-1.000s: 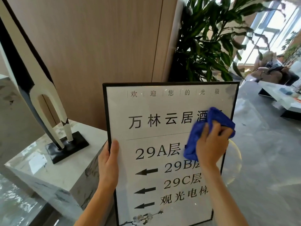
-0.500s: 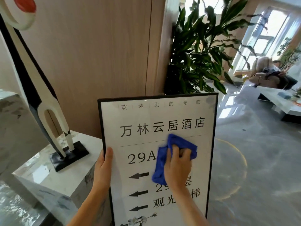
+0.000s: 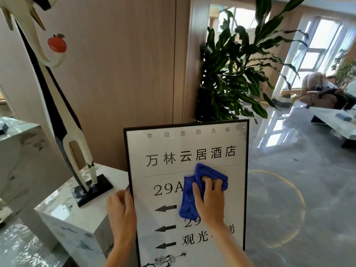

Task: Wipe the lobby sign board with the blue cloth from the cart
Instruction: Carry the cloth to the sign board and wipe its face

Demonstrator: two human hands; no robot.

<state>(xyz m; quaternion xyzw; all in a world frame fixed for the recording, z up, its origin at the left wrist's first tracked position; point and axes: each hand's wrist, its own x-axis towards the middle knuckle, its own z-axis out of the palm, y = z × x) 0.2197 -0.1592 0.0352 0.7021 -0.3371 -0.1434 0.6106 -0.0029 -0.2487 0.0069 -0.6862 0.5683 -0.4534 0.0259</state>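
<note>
Blue and soft, the cloth [image 3: 200,191] is bunched under the right hand [image 3: 211,204], whose fingers curl over it and press it flat to the middle of the sign [image 3: 185,151], over the floor-number lines. It looks light and limp, so it should follow the palm and fold wherever pressure shifts; gripping a thick wad of it, as here, seems the best hold. The sign is a stiff, black-framed panel with a glossy face, standing upright and tilted slightly back; it is likely light enough to slide or tip under a firm push, and the glazing may be fragile, so steadying it by the frame is sensible. The left hand [image 3: 121,211] does that at the left edge, though it is blurred and I cannot tell whether the fingers wrap round the frame or merely rest on it. Just left stands a marble plinth [image 3: 63,209] bearing a tall crane sculpture [image 3: 63,116]. Behind are a wood wall [image 3: 119,64] and a leafy plant [image 3: 235,74]; polished floor [image 3: 289,189] stretches right.
</note>
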